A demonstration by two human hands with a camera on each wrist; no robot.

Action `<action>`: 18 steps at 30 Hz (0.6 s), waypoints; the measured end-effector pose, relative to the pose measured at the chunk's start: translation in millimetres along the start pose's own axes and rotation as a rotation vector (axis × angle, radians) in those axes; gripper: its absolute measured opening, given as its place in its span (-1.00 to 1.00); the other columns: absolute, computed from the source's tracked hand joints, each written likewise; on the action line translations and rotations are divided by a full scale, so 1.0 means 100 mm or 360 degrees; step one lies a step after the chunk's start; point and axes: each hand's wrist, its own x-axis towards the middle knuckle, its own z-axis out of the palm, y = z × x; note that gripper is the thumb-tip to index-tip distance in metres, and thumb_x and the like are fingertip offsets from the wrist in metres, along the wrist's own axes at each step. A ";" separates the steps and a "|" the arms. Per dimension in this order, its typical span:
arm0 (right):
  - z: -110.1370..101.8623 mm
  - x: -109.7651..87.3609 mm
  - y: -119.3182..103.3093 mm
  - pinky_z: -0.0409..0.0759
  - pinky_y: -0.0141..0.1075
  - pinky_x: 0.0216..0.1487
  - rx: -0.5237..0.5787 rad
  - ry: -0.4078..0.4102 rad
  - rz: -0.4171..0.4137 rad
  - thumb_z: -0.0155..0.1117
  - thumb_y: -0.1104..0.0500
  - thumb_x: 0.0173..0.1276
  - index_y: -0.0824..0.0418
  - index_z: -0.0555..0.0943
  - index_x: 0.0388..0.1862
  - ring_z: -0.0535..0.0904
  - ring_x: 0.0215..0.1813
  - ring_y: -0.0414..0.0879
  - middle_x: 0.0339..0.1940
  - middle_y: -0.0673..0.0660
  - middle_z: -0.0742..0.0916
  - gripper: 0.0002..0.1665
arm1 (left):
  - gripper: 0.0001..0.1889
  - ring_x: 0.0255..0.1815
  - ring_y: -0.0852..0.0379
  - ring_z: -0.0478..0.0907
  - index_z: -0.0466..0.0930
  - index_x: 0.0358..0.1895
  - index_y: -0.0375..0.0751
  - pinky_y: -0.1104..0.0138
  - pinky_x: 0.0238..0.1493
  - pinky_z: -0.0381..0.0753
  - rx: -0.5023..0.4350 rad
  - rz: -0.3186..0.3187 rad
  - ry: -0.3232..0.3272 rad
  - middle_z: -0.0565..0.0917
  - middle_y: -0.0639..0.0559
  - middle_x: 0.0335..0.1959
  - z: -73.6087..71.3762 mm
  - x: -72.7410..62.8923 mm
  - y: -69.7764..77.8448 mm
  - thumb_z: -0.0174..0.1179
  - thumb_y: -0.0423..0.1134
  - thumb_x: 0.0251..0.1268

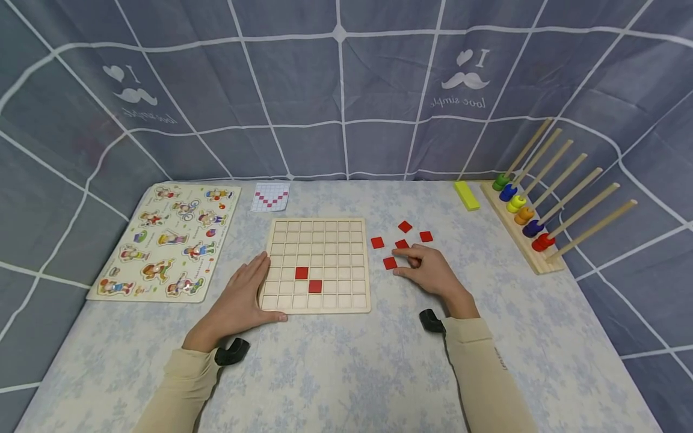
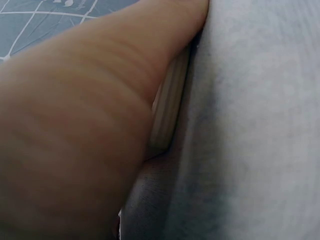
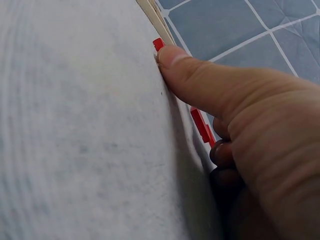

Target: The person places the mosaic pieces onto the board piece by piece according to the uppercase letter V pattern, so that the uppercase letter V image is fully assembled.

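Note:
A square wooden grid board [image 1: 330,254] lies on the table with two red square tiles in its cells, one tile [image 1: 301,273] diagonally up-left of the other tile [image 1: 315,286]. My left hand [image 1: 238,300] rests along the board's left side, fingers extended and thumb at the near edge. The left wrist view shows the board's side edge [image 2: 171,102] beside that hand. Right of the board, my right hand [image 1: 428,270] has thumb and index finger apart, about the right side of a loose red tile [image 1: 390,263]. In the right wrist view, the thumb covers part of a red tile [image 3: 158,44].
More loose red tiles [image 1: 377,242] lie beyond the right hand. A card with a pink zigzag pattern [image 1: 270,204] is behind the board. At left lies a picture puzzle board [image 1: 173,240]; at right are a yellow block [image 1: 467,196] and a peg stand with coloured rings [image 1: 533,240].

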 end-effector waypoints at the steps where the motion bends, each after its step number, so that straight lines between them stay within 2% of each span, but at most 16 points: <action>1: 0.00 0.00 0.00 0.27 -0.32 -0.32 -0.0007 -0.0003 -0.0002 0.56 0.11 0.24 0.17 0.73 0.18 0.26 -0.42 -0.14 -0.53 0.00 0.37 -0.48 | 0.44 0.70 -0.27 -0.13 -0.14 0.65 -0.35 -0.15 0.66 -0.15 0.0000 0.0001 0.0001 -0.09 -0.27 0.70 0.00 0.00 0.00 0.51 0.39 -0.15; 10: 0.00 0.02 -0.03 0.27 -0.30 -0.31 -0.0082 -0.0035 0.0011 0.53 0.08 0.27 0.17 0.71 0.22 0.24 -0.43 -0.14 -0.53 0.01 0.37 -0.47 | 0.44 0.70 -0.26 -0.13 -0.14 0.65 -0.36 -0.15 0.66 -0.15 0.0004 0.0011 0.0007 -0.09 -0.28 0.70 -0.01 0.01 0.00 0.52 0.39 -0.14; 18: 0.00 0.03 -0.05 0.32 -0.27 -0.28 -0.0096 -0.0064 0.0022 0.52 0.09 0.29 0.15 0.75 0.09 0.27 -0.41 -0.13 -0.52 0.01 0.38 -0.60 | 0.44 0.70 -0.26 -0.13 -0.13 0.65 -0.37 -0.14 0.66 -0.15 0.0010 0.0007 0.0002 -0.09 -0.27 0.70 0.00 0.00 0.01 0.52 0.38 -0.15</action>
